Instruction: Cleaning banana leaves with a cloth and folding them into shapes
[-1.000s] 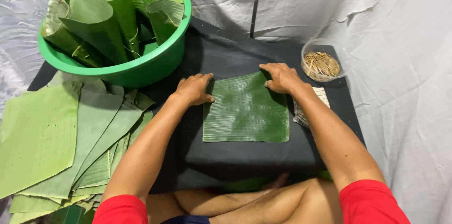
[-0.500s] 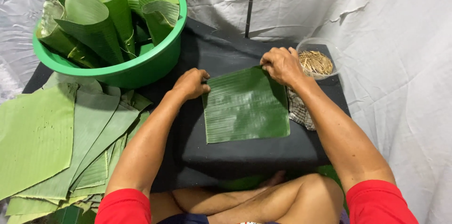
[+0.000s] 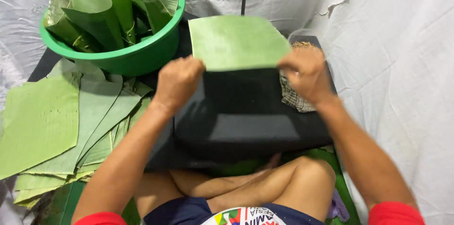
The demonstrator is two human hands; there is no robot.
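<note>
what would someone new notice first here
Probably the flat green leaf piece, lifted off the black board at centre by the left hand and right hand. Next, the green basin of folded leaves at top left, and the leaf stack spread below it.

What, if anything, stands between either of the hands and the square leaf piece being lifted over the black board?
Nothing visible does: the left hand and the right hand each already grip a near corner of the leaf piece, which is raised off the black board.
</note>
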